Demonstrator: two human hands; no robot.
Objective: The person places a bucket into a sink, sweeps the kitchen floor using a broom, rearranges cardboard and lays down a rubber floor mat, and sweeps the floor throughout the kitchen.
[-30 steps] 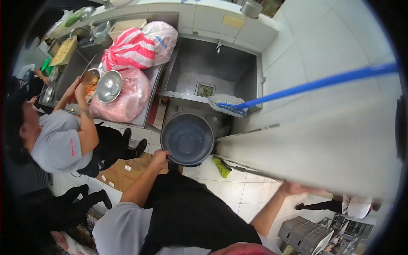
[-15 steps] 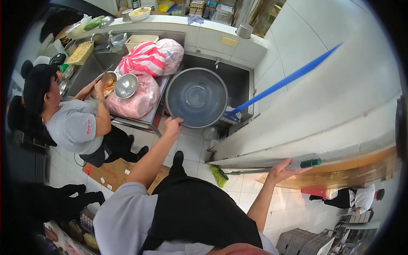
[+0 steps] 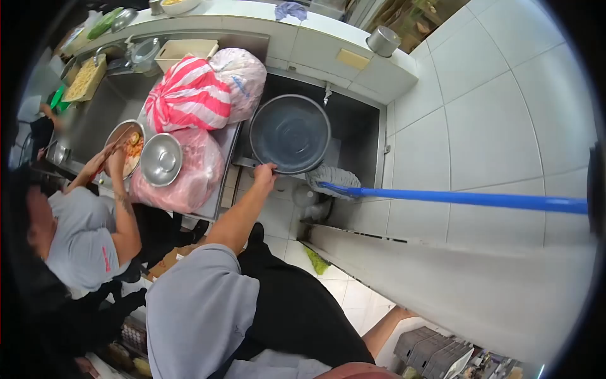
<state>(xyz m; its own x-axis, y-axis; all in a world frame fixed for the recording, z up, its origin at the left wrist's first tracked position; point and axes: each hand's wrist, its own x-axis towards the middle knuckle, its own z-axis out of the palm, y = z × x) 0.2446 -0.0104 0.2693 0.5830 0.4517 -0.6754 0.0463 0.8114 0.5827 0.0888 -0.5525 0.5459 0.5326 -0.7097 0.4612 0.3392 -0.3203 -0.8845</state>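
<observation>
My left hand [image 3: 266, 176] is closed on the near rim of a large round dark-grey tub [image 3: 290, 136], which sits at the right-hand sink. Right beside the tub is a mop, its grey string head [image 3: 333, 181] at the sink's near edge and its blue handle [image 3: 467, 199] running off to the right. My right hand [image 3: 403, 312] shows only in part at the far side of a white partition [image 3: 442, 265], its fingers hidden. Green bristles of a brush [image 3: 317, 259] show on the floor by the partition's end.
Left of the tub, a steel counter carries a striped bag [image 3: 189, 95], a pink bag [image 3: 205, 164] and a metal bowl [image 3: 161, 159]. A co-worker [image 3: 95, 234] works there over a bowl of food [image 3: 132, 145]. Grey crates [image 3: 432, 354] stand at lower right.
The view has turned and come closer to the sink. My right hand, earlier open by a green-tipped handle, has dropped mostly behind the partition. My left hand keeps hold of the tub's rim.
</observation>
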